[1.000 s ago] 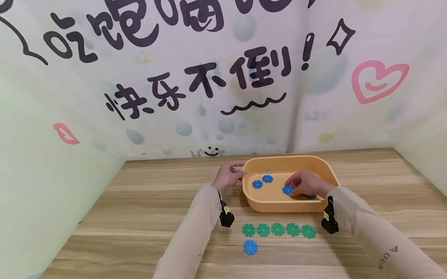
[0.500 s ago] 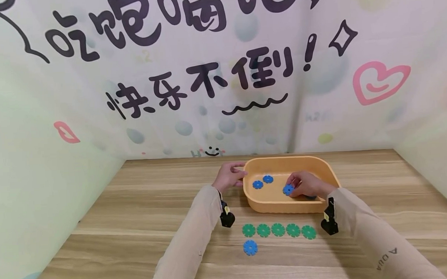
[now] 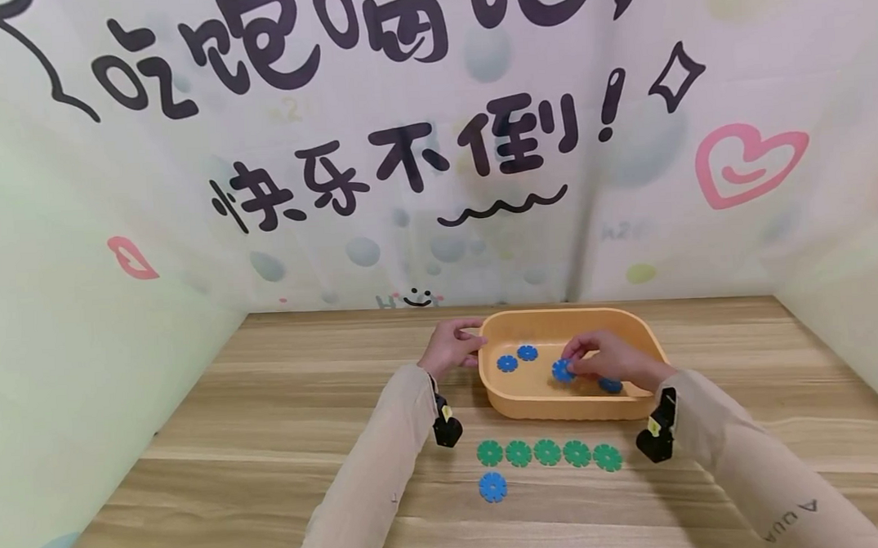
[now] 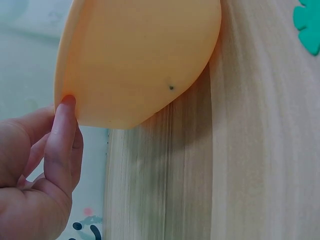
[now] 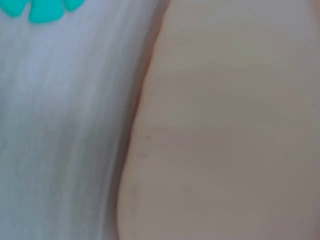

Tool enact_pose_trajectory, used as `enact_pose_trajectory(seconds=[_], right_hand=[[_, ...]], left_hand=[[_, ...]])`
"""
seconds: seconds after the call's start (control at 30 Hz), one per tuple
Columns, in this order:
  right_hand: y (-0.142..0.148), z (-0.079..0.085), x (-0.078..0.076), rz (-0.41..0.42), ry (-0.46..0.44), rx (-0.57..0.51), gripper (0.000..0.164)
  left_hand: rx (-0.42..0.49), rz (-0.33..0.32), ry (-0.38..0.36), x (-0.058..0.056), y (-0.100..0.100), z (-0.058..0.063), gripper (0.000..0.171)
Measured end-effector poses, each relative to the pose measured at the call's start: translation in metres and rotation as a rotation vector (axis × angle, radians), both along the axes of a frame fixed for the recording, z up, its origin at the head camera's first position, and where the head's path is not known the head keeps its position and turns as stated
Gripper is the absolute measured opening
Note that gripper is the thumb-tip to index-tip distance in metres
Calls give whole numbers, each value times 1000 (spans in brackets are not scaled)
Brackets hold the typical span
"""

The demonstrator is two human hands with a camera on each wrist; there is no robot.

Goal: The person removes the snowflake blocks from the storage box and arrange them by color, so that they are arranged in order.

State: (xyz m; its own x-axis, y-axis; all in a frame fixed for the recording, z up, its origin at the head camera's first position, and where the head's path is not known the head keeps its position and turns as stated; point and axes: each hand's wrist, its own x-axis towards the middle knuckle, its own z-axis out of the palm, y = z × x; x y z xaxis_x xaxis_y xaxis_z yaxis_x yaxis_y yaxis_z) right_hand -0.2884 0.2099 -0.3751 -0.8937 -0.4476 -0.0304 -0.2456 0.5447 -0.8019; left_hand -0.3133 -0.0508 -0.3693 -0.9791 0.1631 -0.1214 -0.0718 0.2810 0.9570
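Left hand [image 3: 448, 349] pinches the tray's [image 3: 563, 408] left end; right hand [image 3: 610, 356], fingers nearly closed, pinches a blue disc [image 3: 561, 372] inside it. Held near its edge, the disc might slip

Pinching a tilted, round, notched blue disc [image 3: 561, 372] by its right edge inside an open-topped orange bin [image 3: 563, 409]. Gripping the left end of that bin, sitting upright on the desk [image 3: 284, 428], right of the frame's centre.
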Motion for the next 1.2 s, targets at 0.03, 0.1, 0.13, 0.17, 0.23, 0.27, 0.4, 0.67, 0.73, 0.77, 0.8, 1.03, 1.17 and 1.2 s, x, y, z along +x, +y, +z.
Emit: enact_pose_trajectory(seconds=[0.03,0.1,0.13,0.17,0.23,0.27,0.4,0.67,0.73,0.77,0.8,1.03,1.17,1.2], right_hand=[[0,2,1,-1,-15,-20,13],[0,5,4,-8,-46,-69,16],[0,8,6,-13,-60,-89,18],[-1,9,8,-9,-61,-105,19],[-2,13,13,-9,-67,-137,21],[-2,15,16,-9,-71,-152,21],[-10,25,32,29,-58,-168,22],[-38,25,67,221,-38,-172,14],[-43,18,74,274,-27,-162,11],[-46,14,76,297,-28,-160,11],[-48,9,79,317,-26,-156,10],[-57,-21,86,362,-39,-136,5],[-61,-22,90,347,-34,-121,5],[-62,-22,90,344,-31,-118,5]], left_hand=[[5,0,-1,0,0,0,36],[6,1,-1,1,0,0,36],[7,2,0,1,0,0,36],[7,2,1,2,0,0,36],[11,1,-1,2,0,0,35],[11,-1,-2,2,0,0,36],[14,-4,-7,2,1,0,35],[26,-5,4,1,0,0,36],[26,-6,4,1,0,0,36],[30,-6,3,1,0,0,36],[31,-6,3,1,0,0,36],[28,-10,7,-1,-1,0,35],[30,-11,3,0,-1,0,35],[30,-10,4,0,0,0,36]])
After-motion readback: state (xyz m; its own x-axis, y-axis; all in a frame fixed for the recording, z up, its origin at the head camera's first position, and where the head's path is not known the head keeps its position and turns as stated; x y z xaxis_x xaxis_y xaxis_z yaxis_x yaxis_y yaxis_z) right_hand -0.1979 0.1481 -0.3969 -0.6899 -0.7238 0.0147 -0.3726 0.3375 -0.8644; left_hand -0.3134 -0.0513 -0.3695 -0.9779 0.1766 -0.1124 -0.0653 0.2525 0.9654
